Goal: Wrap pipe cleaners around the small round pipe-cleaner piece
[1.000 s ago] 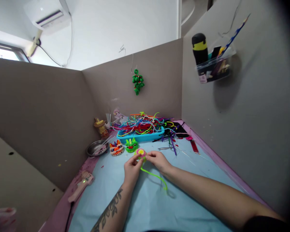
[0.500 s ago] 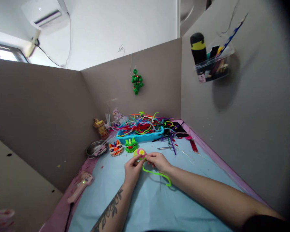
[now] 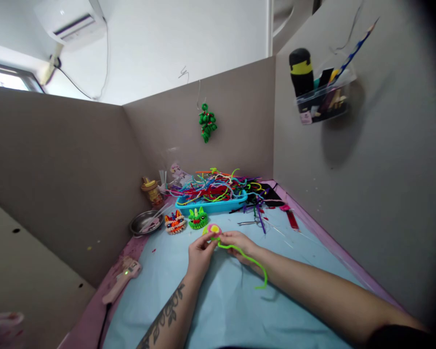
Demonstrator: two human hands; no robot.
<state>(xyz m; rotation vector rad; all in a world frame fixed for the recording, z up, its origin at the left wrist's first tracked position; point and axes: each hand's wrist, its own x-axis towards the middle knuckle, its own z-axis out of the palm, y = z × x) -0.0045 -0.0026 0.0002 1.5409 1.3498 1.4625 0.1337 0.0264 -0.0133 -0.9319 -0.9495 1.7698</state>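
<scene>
A small round pipe-cleaner piece (image 3: 213, 229), pink and lime green with a yellow middle, is between my two hands above the blue-covered table. My left hand (image 3: 200, 251) is closed on its lower left side, thumb against the front. At its right edge, my right hand (image 3: 238, 243) is closed in a pinch on the lime-green pipe cleaner (image 3: 253, 261), whose long tail curves over that hand and down to the right. The fingers hide the exact grip. Just beyond stand a green pipe-cleaner animal head (image 3: 198, 219) and an orange one (image 3: 175, 223).
A blue tray (image 3: 212, 207) heaped with pipe cleaners stands at the back. Scissors (image 3: 249, 223) lie to the right. At left are a metal bowl (image 3: 145, 224) and a pink corded hot-glue tool (image 3: 122, 281). Grey partitions (image 3: 236, 121) enclose the table; a clear bin (image 3: 323, 104) hangs at right.
The lime-green tail has swung outward to the right and now arcs over my right wrist. Both hands keep their hold, and the view has shifted slightly.
</scene>
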